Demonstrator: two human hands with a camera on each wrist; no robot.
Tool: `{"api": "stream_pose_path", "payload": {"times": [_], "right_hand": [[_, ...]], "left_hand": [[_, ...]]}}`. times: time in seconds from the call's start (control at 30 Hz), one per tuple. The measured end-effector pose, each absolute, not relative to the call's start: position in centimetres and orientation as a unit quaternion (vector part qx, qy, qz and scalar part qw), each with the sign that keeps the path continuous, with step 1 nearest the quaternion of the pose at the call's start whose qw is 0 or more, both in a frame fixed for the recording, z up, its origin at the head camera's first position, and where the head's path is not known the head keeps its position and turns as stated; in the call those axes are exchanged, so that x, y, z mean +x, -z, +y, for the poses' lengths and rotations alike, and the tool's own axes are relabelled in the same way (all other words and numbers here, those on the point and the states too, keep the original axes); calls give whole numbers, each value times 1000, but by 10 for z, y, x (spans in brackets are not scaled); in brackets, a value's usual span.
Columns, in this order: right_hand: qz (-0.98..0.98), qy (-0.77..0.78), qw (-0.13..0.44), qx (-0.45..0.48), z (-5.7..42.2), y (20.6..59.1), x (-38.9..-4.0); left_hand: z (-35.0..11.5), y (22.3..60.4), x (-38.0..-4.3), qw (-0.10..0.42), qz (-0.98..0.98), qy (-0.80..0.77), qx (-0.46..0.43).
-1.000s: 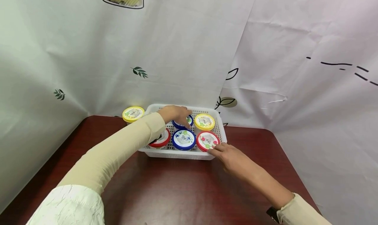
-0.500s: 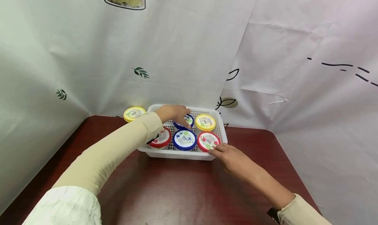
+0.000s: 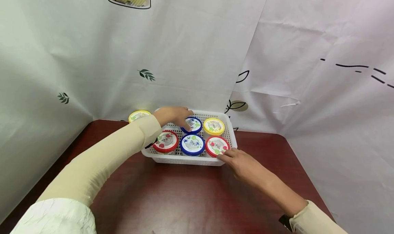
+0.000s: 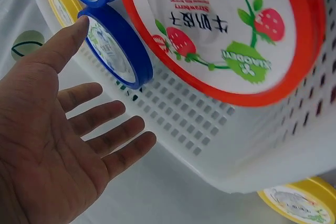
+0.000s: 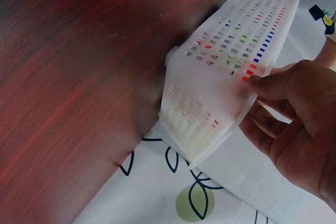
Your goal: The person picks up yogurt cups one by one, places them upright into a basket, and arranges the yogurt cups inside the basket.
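Observation:
A white perforated plastic basket (image 3: 187, 160) holds round lidded tubs. In its front row are a red-lidded strawberry tub (image 3: 166, 141), a blue-lidded tub (image 3: 192, 144) and another red-lidded tub (image 3: 217, 146). Behind them sit a second blue-lidded tub (image 3: 195, 123) and a yellow-lidded tub (image 3: 214, 126). My left hand (image 3: 173, 117) reaches over the back left of the basket, fingers extended and apart; its thumb overlaps the back blue lid in the left wrist view, contact unclear. My right hand (image 5: 302, 119) grips the basket's front right rim, thumb outside.
Another yellow-lidded tub (image 3: 138, 115) stands left of the basket, partly behind my left sleeve. The dark red table (image 3: 191, 200) meets a white patterned cloth (image 3: 197, 56) at the back.
My left hand has shifted left and slightly back, uncovering more of the rear blue lid and the left red lid. My right hand stays on the basket rim.

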State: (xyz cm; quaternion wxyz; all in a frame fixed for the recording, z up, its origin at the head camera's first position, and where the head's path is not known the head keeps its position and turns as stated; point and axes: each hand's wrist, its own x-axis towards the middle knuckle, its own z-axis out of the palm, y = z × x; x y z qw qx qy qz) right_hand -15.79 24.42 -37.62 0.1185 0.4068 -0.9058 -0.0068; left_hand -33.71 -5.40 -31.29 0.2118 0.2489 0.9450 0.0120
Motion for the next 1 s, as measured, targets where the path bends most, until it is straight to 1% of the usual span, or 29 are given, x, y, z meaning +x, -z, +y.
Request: {"api": "stream_pose_path", "payload": {"times": [0.47,0.67,1.0], "right_hand": [[-903,2,128,411,245,378,-157],[-900,5,134,414,246,380,-156],[-901,4,132,414,244,378,-157]], "left_hand": [[-75,306,-335,192,951,-7,243],[-81,308,-335,195,949,7,249],[-100,308,-333,194,953,-8,234]]}}
